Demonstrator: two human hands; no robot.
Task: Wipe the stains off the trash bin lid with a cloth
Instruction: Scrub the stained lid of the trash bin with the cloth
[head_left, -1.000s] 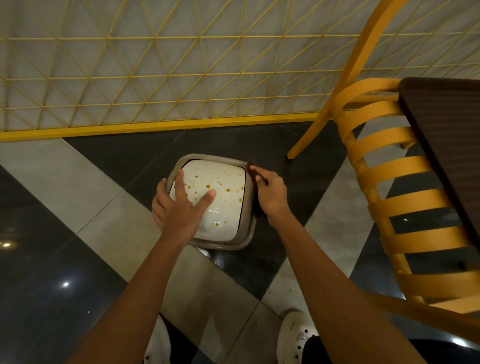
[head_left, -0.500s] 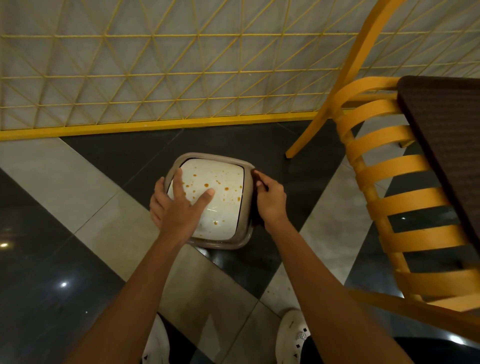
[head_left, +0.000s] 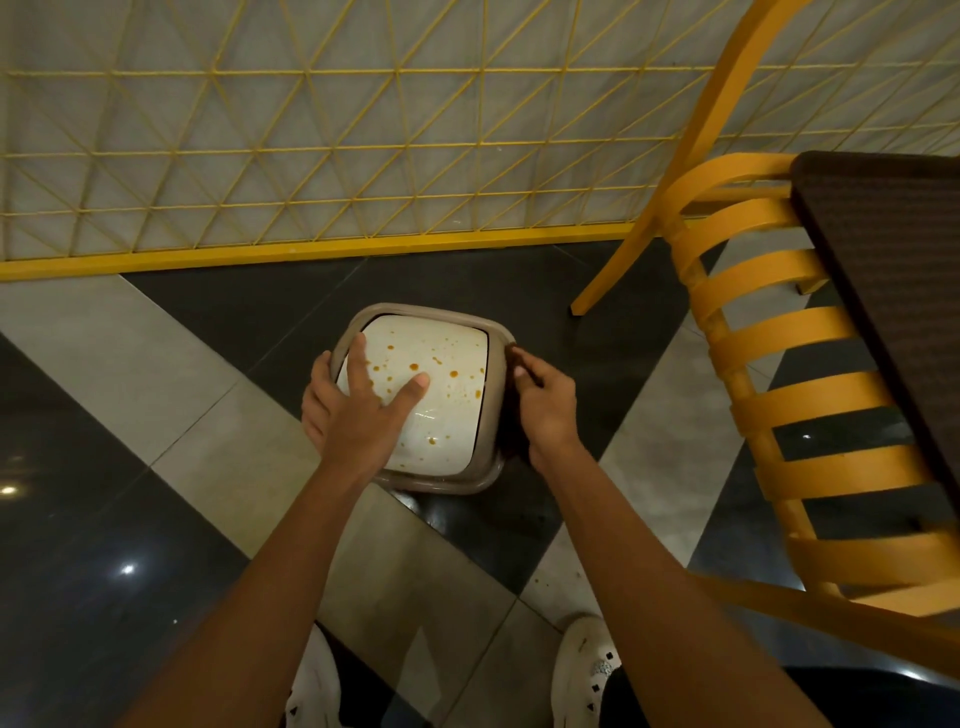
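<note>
White square plastic trash bin lid, orange-spotted, on the floor ahead: left hand splayed flat on its left half, right hand seemingly pinching the taupe rim beside it.

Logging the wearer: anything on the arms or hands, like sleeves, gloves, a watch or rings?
Nothing worn shows. The left forearm and right forearm are bare to the frame's edge, no sleeve or cuff. The left hand and right hand are ungloved; neither wrist carries a watch or band, and no ring shows on the fingers.
</note>
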